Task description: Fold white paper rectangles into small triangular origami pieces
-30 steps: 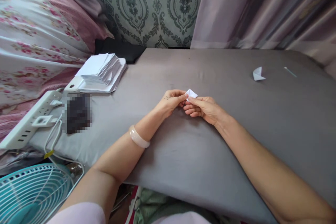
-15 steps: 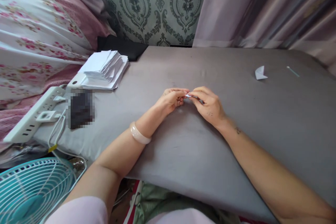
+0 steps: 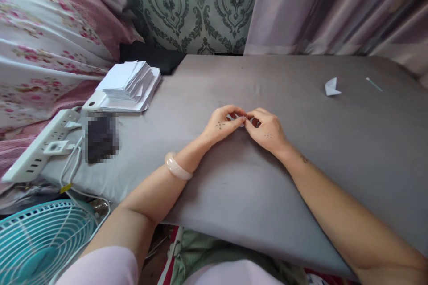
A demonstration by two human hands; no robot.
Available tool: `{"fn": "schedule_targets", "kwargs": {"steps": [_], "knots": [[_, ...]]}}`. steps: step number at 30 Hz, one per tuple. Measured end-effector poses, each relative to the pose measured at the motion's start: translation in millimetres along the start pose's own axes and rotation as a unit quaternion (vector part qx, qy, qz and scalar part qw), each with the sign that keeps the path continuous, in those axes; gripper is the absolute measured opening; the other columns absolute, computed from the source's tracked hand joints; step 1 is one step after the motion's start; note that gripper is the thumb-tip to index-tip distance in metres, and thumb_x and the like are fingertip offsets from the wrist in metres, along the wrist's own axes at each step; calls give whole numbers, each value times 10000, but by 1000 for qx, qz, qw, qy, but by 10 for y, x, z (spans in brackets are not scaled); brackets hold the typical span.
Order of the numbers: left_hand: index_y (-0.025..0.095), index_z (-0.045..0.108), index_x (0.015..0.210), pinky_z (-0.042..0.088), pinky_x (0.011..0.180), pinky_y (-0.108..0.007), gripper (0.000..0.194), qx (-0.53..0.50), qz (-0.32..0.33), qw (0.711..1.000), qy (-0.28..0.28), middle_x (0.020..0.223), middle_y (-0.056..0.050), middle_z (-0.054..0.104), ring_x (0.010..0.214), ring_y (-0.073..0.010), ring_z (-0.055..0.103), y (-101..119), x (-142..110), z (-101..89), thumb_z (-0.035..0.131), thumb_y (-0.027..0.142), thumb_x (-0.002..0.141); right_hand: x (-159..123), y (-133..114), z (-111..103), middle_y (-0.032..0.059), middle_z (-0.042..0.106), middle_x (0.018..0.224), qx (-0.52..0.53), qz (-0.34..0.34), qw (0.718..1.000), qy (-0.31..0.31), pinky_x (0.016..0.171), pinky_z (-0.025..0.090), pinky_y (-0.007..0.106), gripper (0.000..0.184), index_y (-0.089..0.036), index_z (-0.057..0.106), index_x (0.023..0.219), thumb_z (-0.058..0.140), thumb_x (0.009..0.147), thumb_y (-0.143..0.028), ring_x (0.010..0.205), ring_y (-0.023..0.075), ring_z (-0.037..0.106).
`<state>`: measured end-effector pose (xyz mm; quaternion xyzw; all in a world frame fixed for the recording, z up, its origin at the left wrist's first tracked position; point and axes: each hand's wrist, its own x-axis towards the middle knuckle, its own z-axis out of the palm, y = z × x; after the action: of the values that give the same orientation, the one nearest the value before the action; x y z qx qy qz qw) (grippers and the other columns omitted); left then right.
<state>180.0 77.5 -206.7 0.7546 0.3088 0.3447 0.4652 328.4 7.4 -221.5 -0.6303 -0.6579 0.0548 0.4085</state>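
Small white paper pinched between two hands over the grey tabletop

The left hand (image 3: 220, 125) and the right hand (image 3: 268, 131) meet above the middle of the cloth-covered tabletop (image 3: 234, 191), well in from its near and far edges. Each pinches the small white paper (image 3: 242, 125) between thumb and fingers, the fingertips of both almost touching; most of the paper is hidden behind them, so its folds cannot be told. Whether the hands rest on the cloth or are lifted off it is hard to tell. A pale bangle (image 3: 178, 168) circles the left forearm.

Toward the far right corner lies a folded white paper (image 3: 332, 88), with a thin swab-like stick (image 3: 374, 84) just beside it. Near the far left corner sits a stack of white paper (image 3: 123, 81), its sheets unevenly piled, with a black item (image 3: 152, 57) behind it along the far edge. At the left edge, a white power strip (image 3: 40, 155) with plugs in it runs beside a dark, pixelated object (image 3: 100, 138). Below the near left corner stands a turquoise fan (image 3: 47, 245). Patterned wallpaper (image 3: 200, 0) rises behind the far edge, with a mauve curtain (image 3: 284, 9) to its right
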Motion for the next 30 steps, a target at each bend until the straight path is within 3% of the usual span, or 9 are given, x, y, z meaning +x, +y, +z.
{"fn": "schedule_targets", "kwargs": {"steps": [3, 10, 21, 27, 30], "knots": [[148, 701, 807, 453, 685, -220, 108, -8, 0, 1000, 2, 757, -15, 688, 714, -104, 585, -47, 16, 22, 632, 229, 786, 7, -13, 14, 36, 648, 786, -6, 3, 1000, 10, 627, 447, 282, 119, -175, 690, 839, 582, 816, -221, 605, 130, 554], [150, 690, 799, 458, 656, -204, 103, 30, 34, 999, 20, 770, -19, 693, 721, -104, 605, -109, 31, 23, 617, 221, 786, 14, -28, 33, 38, 668, 767, -14, 20, 999, 30, 641, 453, 291, 100, -182, 680, 784, 588, 782, -219, 596, 134, 556], [141, 651, 775, 458, 684, -212, 95, 32, -23, 999, 33, 768, -24, 665, 712, -105, 580, -162, 46, -67, 597, 216, 755, 16, 10, -1, 42, 710, 826, 58, 90, 994, 8, 664, 492, 305, 122, -208, 702, 791, 605, 767, -278, 637, 150, 611], [151, 673, 869, 437, 694, -215, 197, 66, 6, 998, -10, 780, -12, 627, 707, -105, 545, -194, 38, -118, 530, 130, 735, 31, 47, -44, 27, 697, 757, 62, 134, 989, -6, 657, 478, 305, 163, -193, 700, 856, 585, 747, -229, 581, 139, 579], [161, 708, 854, 438, 709, -229, 256, 123, 29, 991, -44, 868, -39, 633, 711, -110, 548, -157, 19, -133, 481, 109, 748, 30, 83, -58, 34, 691, 836, 51, 109, 993, -18, 664, 475, 297, 212, -190, 701, 876, 538, 742, -167, 585, 124, 571]]}}
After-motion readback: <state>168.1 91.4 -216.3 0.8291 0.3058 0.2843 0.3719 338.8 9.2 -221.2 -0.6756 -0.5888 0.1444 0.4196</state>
